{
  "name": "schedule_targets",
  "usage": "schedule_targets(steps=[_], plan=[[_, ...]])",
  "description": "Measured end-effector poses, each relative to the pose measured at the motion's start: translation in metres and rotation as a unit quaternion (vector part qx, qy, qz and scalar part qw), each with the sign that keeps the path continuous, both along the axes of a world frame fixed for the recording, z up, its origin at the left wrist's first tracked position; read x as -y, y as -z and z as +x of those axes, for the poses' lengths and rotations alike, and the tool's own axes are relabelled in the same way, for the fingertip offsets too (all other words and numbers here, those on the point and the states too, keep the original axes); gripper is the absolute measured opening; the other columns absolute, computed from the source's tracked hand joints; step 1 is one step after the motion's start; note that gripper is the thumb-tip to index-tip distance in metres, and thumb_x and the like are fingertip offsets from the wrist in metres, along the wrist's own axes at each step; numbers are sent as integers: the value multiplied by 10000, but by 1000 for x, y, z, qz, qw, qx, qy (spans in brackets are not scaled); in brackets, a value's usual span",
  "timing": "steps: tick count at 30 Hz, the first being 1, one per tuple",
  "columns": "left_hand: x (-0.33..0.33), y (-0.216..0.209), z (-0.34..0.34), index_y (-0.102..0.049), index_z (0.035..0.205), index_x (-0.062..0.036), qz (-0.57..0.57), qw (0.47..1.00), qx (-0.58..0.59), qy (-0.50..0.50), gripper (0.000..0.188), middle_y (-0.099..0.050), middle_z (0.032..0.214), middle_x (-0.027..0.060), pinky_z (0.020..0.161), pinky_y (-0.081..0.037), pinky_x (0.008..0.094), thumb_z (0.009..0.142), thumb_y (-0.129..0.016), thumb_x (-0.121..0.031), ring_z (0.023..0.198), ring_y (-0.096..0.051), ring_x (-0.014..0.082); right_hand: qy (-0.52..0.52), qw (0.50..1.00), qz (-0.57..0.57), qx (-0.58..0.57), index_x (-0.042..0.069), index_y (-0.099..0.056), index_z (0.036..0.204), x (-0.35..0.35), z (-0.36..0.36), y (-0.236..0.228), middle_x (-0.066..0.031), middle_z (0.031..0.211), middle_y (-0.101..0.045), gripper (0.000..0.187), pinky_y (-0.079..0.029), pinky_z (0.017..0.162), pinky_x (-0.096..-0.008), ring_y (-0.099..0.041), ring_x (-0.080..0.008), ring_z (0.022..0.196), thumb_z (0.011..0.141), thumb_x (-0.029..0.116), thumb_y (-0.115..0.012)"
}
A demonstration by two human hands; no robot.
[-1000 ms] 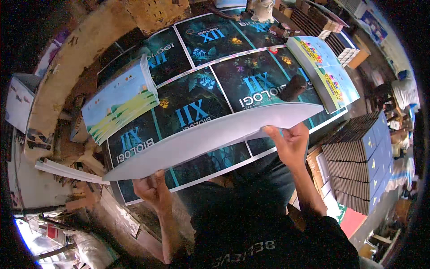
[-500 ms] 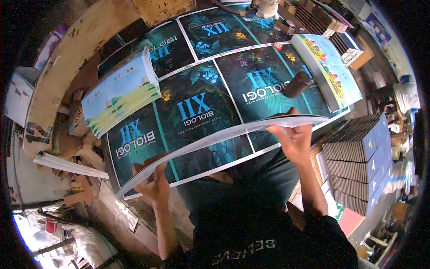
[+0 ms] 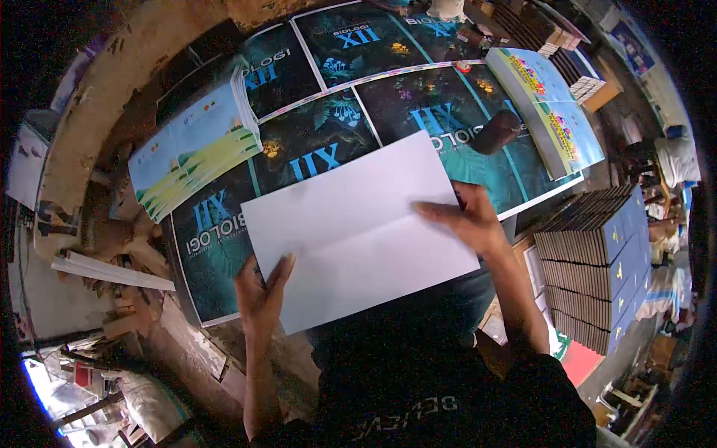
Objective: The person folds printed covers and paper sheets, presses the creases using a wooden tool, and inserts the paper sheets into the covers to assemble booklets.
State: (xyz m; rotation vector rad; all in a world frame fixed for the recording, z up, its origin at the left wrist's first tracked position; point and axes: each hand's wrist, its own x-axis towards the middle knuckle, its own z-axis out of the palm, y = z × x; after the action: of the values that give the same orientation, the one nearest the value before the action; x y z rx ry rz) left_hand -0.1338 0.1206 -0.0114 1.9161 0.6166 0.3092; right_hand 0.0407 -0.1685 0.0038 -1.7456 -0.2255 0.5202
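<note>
A: Where does the white sheet (image 3: 358, 228) lie relative to the hands?

B: Blank side up on the dark printed cover sheets (image 3: 418, 112) that spread over the surface, its near edge overhanging toward the person's lap. Long axis runs lower left to upper right; a faint crease follows it.

A: Left hand (image 3: 261, 295)?

B: At the near left corner, fingers extended flat on the paper, thumb at the edge. Open, pressing, not clasping.

A: Right hand (image 3: 467, 220)?

B: On the right end, fingers spread across the sheet near the crease. Also open and flat. Each hand is at its own end, so neither is nearer overall.

A: Room for moving?

B: Left, a pale booklet stack (image 3: 194, 145) stands near the far corner. Right, a bright cover stack (image 3: 549, 112) and a dark object (image 3: 497, 131) are apart. Bound books (image 3: 597, 269) are piled beyond the surface edge.
</note>
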Motion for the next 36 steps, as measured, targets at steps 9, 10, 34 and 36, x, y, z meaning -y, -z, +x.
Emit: schedule_targets(steps=[9,10,34,36], plan=[[-19,-21,-45,-547,1338,-75,380,921,-21,77,494,-582,1313,175,947,-523,441,855,-572,23,1166,-613,308,-38,994,-65,76,-32,-677,1125,0,2,9,-103,995,-726,334,-552,776,-307,-671,-151,861,849,137,-760],[-20,-22,-51,-547,1338,-75,384,920,-33,66,494,-582,1313,175,947,-523,441,855,-572,23,1166,-613,308,-34,996,-51,63,-30,-678,1126,0,3,10,-104,1001,-727,337,-551,784,-309,-671,-150,862,848,141,-760],[-22,6,-55,-442,1454,-55,423,850,-85,303,730,-422,1471,152,1093,-317,515,745,-615,-53,1336,-407,366,-354,667,-359,548,76,-452,1441,65,-2,-1,-69,1548,-393,621,-351,1148,-401,-405,-219,1408,830,114,-561],[-23,7,-55,-438,1455,-48,426,847,-83,307,775,-411,1477,137,1082,-329,518,705,-616,37,1339,-407,350,-345,690,-333,542,78,-474,1423,66,2,13,-72,1531,-417,614,-377,1130,-401,-433,-227,1387,817,102,-569]])
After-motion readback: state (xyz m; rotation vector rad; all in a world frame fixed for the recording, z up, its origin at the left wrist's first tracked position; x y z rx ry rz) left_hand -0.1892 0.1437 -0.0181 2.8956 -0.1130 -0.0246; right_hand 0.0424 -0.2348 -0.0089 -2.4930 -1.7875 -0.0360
